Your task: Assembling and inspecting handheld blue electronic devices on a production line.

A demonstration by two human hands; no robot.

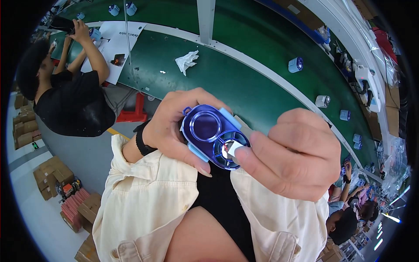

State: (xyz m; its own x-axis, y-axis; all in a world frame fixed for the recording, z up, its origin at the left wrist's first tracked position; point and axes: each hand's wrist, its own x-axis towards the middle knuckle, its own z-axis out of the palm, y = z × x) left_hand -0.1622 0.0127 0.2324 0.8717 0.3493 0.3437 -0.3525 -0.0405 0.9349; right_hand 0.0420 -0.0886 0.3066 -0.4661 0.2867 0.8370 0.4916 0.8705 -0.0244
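Note:
My left hand [168, 122] is closed round the sides of a shiny blue-purple oval housing [205, 126] with light blue side pieces and a small loop at one end. Its face is turned up towards me and carries two round parts: a wide ring and a spoked round opening with a silver centre. Over that spoked opening, my right hand [299, 155] pinches a small white piece [235, 148] between thumb and forefinger. The piece is at or just above the silver centre; whether it touches cannot be seen.
A crumpled white tissue [187, 62] lies on the green table [159, 50] ahead. Beyond a pale rail, several similar blue units [295, 64] stand along a green belt. A co-worker in black [76, 105] sits at the left; cardboard boxes [54, 174] are stacked lower left.

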